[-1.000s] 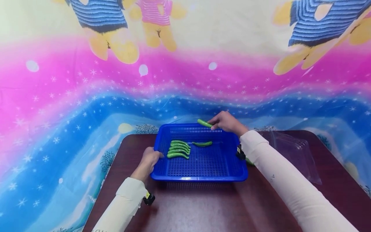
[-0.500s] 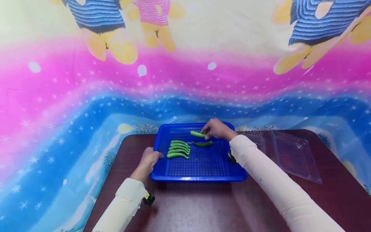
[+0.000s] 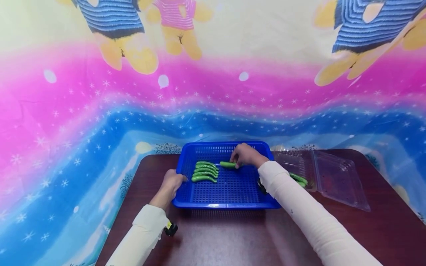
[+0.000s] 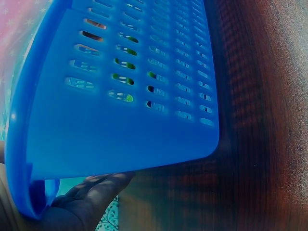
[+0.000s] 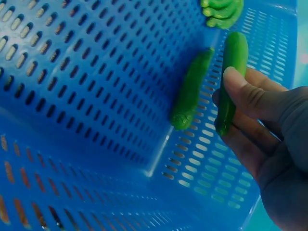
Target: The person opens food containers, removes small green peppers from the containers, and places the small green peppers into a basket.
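My right hand point(image 3: 247, 155) pinches a small green cucumber point(image 5: 236, 57) between thumb and fingers, inside the blue plastic basket point(image 3: 229, 205) near its far wall. Another cucumber point(image 5: 190, 91) lies in the basket right by it and is mostly hidden in the head view. Several more cucumbers point(image 3: 204, 173) lie side by side in a row at the basket's left. My left hand point(image 3: 171, 183) grips the basket's left rim, with its thumb over the top and its fingers point(image 4: 103, 190) reaching down outside the wall.
An opened clear plastic clamshell box point(image 3: 339, 181) lies on the dark wooden table point(image 3: 216, 240), right of the basket. Some green cucumbers point(image 3: 298, 179) show in its near part, partly behind the right sleeve. A patterned cloth point(image 3: 213, 85) hangs behind the table.
My right hand has carried the cucumber from above the far rim down into the basket, beside the lone one. The left hand has stayed on the rim.
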